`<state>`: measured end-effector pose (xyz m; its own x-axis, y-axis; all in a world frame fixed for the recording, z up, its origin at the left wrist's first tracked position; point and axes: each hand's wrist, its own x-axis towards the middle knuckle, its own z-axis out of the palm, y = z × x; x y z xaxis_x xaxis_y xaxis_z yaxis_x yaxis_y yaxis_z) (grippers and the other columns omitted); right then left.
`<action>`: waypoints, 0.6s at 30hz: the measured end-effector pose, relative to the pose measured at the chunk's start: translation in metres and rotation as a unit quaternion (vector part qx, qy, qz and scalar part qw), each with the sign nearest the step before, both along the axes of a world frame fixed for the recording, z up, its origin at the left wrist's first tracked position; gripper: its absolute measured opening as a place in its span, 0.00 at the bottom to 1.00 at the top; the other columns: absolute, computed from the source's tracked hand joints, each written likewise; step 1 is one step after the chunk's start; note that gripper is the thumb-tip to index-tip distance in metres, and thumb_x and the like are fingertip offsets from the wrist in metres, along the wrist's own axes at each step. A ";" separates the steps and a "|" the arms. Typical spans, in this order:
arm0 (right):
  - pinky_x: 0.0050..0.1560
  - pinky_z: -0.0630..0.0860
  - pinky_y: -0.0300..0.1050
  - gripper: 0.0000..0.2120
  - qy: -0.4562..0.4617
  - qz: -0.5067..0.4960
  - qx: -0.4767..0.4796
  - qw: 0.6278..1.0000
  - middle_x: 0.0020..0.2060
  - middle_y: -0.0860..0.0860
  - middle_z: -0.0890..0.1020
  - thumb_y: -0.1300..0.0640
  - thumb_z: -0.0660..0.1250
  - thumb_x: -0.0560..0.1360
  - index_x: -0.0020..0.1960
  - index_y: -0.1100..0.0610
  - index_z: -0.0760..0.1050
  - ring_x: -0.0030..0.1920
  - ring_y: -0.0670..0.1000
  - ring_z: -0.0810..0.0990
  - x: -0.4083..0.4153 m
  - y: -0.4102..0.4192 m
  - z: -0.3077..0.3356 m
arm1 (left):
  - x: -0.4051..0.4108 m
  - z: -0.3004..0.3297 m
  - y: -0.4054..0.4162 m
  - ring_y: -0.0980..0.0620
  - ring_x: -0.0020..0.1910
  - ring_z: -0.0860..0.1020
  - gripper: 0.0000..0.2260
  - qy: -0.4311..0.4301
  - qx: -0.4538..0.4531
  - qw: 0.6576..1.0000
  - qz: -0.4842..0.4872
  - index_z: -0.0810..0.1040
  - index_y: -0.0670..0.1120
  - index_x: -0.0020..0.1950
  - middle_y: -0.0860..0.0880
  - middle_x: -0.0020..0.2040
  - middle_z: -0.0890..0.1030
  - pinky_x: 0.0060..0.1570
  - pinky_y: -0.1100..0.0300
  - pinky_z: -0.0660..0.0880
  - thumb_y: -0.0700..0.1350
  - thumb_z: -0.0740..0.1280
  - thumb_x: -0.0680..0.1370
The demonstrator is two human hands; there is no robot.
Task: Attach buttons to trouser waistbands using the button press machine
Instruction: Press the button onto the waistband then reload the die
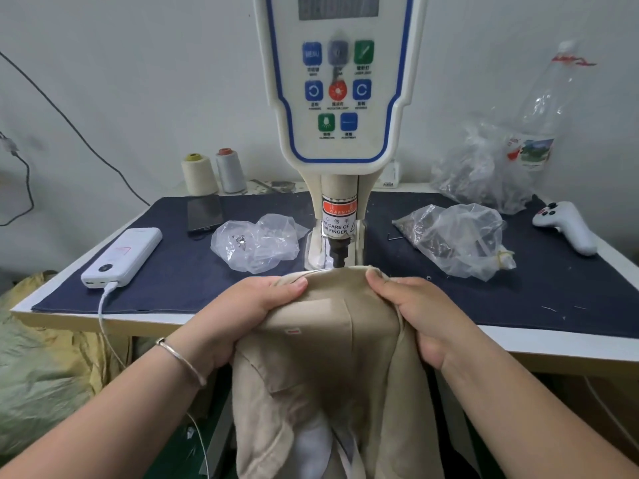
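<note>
Low in the centre of the frame, both hands hold a pair of beige trousers up to the button press machine. The left hand grips the waistband from the left, thumb on top pointing toward the centre, the other fingers curled under the cloth and out of sight. The right hand grips it from the right in the same way, thumb lying across the top fold. A thin silver bracelet circles the left wrist.

The waistband's top edge sits at the middle of the frame, directly under the machine's dark punch tip; whether the two touch cannot be told. The trousers' legs hang off the table's front edge toward the bottom of the frame. Above the punch a red and white warning label wraps the ram, and a control panel with blue, green and red keys fills the upper centre.

A dark blue mat covers the white table. At centre left lie a clear bag holding small metal parts, a white power bank with a cable plugged in, and a dark phone. Two thread cones stand behind. At right are another plastic bag of hardware, a white game controller and an empty plastic bottle.
</note>
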<state>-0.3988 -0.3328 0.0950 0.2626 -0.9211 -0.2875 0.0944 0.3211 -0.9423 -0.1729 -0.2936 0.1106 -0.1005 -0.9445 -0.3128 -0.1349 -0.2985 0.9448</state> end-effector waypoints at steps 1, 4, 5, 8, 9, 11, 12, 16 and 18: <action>0.44 0.78 0.43 0.19 0.012 -0.004 -0.012 1.000 0.43 0.60 0.85 0.49 0.68 0.77 0.47 0.67 0.81 0.39 0.52 0.83 0.001 -0.005 0.000 | -0.001 -0.001 -0.005 0.46 0.47 0.85 0.17 -0.021 -0.012 1.000 0.009 0.86 0.47 0.55 0.41 0.51 0.86 0.46 0.56 0.81 0.57 0.71 0.74; 0.46 0.72 0.47 0.27 0.050 -0.013 -0.040 0.998 0.42 0.61 0.78 0.48 0.67 0.78 0.55 0.76 0.72 0.42 0.56 0.77 0.005 -0.017 0.000 | -0.001 -0.005 -0.022 0.50 0.40 0.85 0.13 -0.080 -0.023 0.996 0.034 0.87 0.48 0.47 0.43 0.45 0.87 0.36 0.62 0.79 0.57 0.69 0.78; 0.46 0.69 0.48 0.27 0.058 -0.012 -0.048 0.997 0.43 0.59 0.76 0.48 0.67 0.78 0.53 0.76 0.72 0.43 0.56 0.74 0.007 -0.020 0.001 | 0.000 -0.006 -0.027 0.52 0.37 0.85 0.14 -0.093 -0.016 0.995 0.043 0.87 0.50 0.44 0.44 0.42 0.87 0.33 0.63 0.79 0.57 0.68 0.79; 0.46 0.64 0.49 0.14 0.098 -0.015 -0.078 0.992 0.41 0.56 0.72 0.47 0.65 0.78 0.46 0.59 0.75 0.41 0.54 0.70 0.010 -0.029 -0.001 | 0.000 -0.013 -0.042 0.54 0.33 0.83 0.21 -0.155 -0.022 0.986 0.060 0.83 0.43 0.40 0.44 0.38 0.86 0.33 0.64 0.77 0.60 0.68 0.78; 0.44 0.64 0.48 0.14 0.126 -0.022 -0.094 0.987 0.37 0.55 0.71 0.47 0.65 0.78 0.43 0.57 0.73 0.39 0.54 0.69 0.010 -0.032 -0.001 | 0.000 -0.015 -0.046 0.55 0.31 0.81 0.23 -0.178 -0.036 0.981 0.063 0.80 0.42 0.36 0.45 0.35 0.84 0.31 0.66 0.75 0.60 0.68 0.78; 0.38 0.62 0.45 0.20 0.167 -0.038 -0.120 0.978 0.29 0.53 0.67 0.47 0.64 0.79 0.34 0.57 0.67 0.33 0.51 0.66 0.007 -0.037 -0.005 | -0.001 -0.019 -0.051 0.55 0.25 0.73 0.24 -0.233 -0.075 0.967 0.067 0.71 0.45 0.30 0.46 0.28 0.75 0.24 0.68 0.67 0.61 0.68 0.77; 0.37 0.61 0.44 0.21 0.177 -0.043 -0.129 0.975 0.28 0.51 0.66 0.47 0.64 0.79 0.32 0.56 0.64 0.32 0.49 0.65 0.005 -0.039 -0.007 | -0.001 -0.021 -0.053 0.54 0.25 0.68 0.25 -0.264 -0.094 0.957 0.070 0.68 0.45 0.31 0.47 0.27 0.70 0.22 0.68 0.62 0.61 0.69 0.76; 0.39 0.62 0.46 0.18 0.215 -0.023 -0.155 0.964 0.34 0.54 0.70 0.46 0.64 0.79 0.38 0.60 0.71 0.36 0.51 0.68 -0.001 -0.042 -0.014 | 0.006 -0.027 -0.057 0.54 0.26 0.62 0.26 -0.325 -0.139 0.933 0.072 0.63 0.47 0.30 0.48 0.28 0.63 0.24 0.63 0.57 0.61 0.72 0.74; 0.37 0.62 0.46 0.18 0.215 -0.027 -0.167 0.962 0.32 0.54 0.68 0.46 0.64 0.79 0.37 0.58 0.69 0.34 0.51 0.67 -0.002 -0.043 -0.019 | 0.008 -0.032 -0.059 0.54 0.25 0.61 0.27 -0.320 -0.154 0.932 0.070 0.62 0.47 0.29 0.50 0.26 0.62 0.25 0.63 0.59 0.60 0.72 0.74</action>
